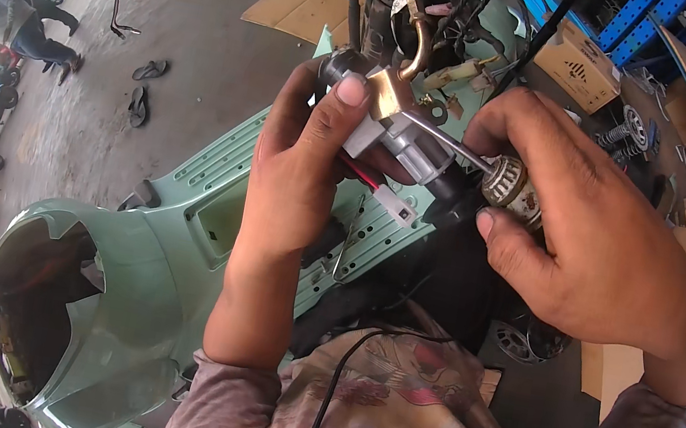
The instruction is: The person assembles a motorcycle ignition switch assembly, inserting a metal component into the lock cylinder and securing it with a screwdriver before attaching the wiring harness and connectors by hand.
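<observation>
My left hand [295, 174] grips a grey metal cylinder part [413, 149] with black ends, which looks like a brake master cylinder. The thumb presses beside a gold-coloured metal block [388, 93] on it, where a bent brass-coloured pipe [418, 50] joins. A red and black lead with a white connector [396, 207] hangs below. My right hand [583, 213] is closed round the worn, ribbed pale handle of a screwdriver [456, 146]. Its thin shaft points left, across the metal part, with the tip at the gold-coloured block. My right palm hides part of the handle.
Pale green scooter bodywork [140, 262] lies below and to the left, with a slotted footboard [223, 144]. Black cables [468, 8] hang at the top. Cardboard boxes [578, 67] and a spring shock absorber [624, 134] are at right. Sandals [140, 106] and a walking person [35, 22] are at left.
</observation>
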The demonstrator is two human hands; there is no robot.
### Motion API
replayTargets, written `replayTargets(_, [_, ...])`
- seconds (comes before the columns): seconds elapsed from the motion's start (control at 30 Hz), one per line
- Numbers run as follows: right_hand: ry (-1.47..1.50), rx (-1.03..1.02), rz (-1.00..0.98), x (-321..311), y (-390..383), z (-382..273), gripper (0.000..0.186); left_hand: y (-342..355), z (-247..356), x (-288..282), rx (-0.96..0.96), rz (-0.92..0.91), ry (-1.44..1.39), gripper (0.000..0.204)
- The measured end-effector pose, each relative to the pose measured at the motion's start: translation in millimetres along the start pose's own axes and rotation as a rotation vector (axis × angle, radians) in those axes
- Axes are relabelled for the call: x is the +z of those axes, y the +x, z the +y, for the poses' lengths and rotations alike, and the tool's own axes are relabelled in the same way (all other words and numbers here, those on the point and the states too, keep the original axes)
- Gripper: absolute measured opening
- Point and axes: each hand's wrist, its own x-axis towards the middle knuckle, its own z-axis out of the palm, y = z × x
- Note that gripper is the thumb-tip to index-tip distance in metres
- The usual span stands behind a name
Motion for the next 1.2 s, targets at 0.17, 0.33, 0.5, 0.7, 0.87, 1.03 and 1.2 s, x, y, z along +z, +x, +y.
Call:
replayTargets(0.17, [-0.053,-0.127,0.073,-4.8,4.0,-5.6,0.037,-0.7,1.4,-1.6,-0.059,0.002,-0.055,0.045])
replayTargets(0.33, [-0.118,-0.068,0.071,-19.9,9.3,-36.6,0.037,0.4,4.8,4.2,-0.096,0.005,-0.104,0.047])
replayTargets(0.5, [-0.222,-0.191,0.091,-19.7,5.8,-16.4,0.037,1.8,10.7,0.9,-0.097,-0.068,-0.118,0.046])
replayTargets(0.7, [-0.353,-0.142,0.076,-23.0,1.0,-20.3,0.037,0.4,12.8,10.7,-0.069,-0.02,-0.117,0.042])
replayTargets(0.87, [-0.42,-0.134,0.066,-21.6,-0.3,-19.8,0.039,-0.3,4.9,10.9,-0.08,-0.022,-0.19,0.04])
replayTargets(1.03, [-0.576,-0.156,0.009,-28.1,-3.7,-23.0,0.041,0.0,3.4,13.6,-0.136,-0.086,-0.23,0.04])
replayTargets(1.2, [-0.751,-0.198,0.073,-24.0,-5.1,-29.2,0.041,2.4,2.5,16.7,-0.113,-0.078,-0.187,0.041])
